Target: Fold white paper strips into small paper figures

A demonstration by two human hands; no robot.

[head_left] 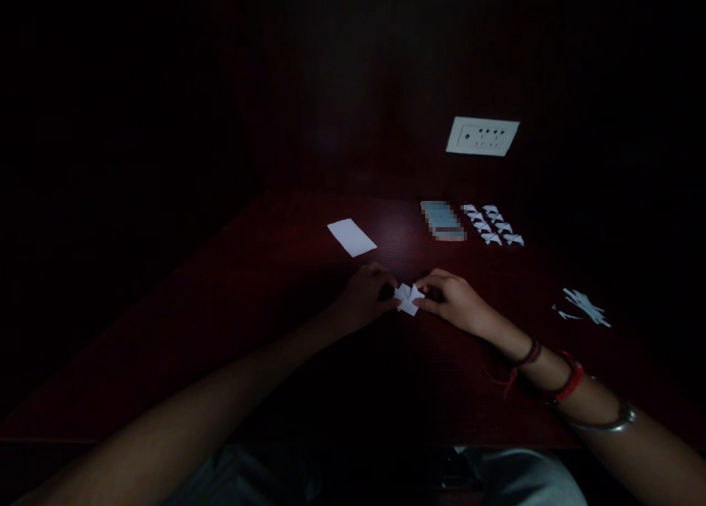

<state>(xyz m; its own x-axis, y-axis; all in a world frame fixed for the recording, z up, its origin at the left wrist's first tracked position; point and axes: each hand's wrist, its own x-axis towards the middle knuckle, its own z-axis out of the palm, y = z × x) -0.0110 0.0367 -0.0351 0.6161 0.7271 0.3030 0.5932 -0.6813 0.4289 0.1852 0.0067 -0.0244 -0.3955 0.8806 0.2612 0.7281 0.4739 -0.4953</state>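
Beyond bare forearms [220,403], pinching folded paper [408,305] between left fingers [384,276] and right fingers [432,306], with a flat sheet [351,237] past the left ones, seemingly mid-shaping, next calling for even pressing along creases.

The head-worn camera looks forward and down from close above the dark red tabletop [220,293], wall socket [483,137] upper right.

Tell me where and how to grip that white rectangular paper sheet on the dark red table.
Likely pinch the sheet by its near corner, coming low from the near side with the left hand, once free: it looks thin and flat on the table, and that corner points toward the person.
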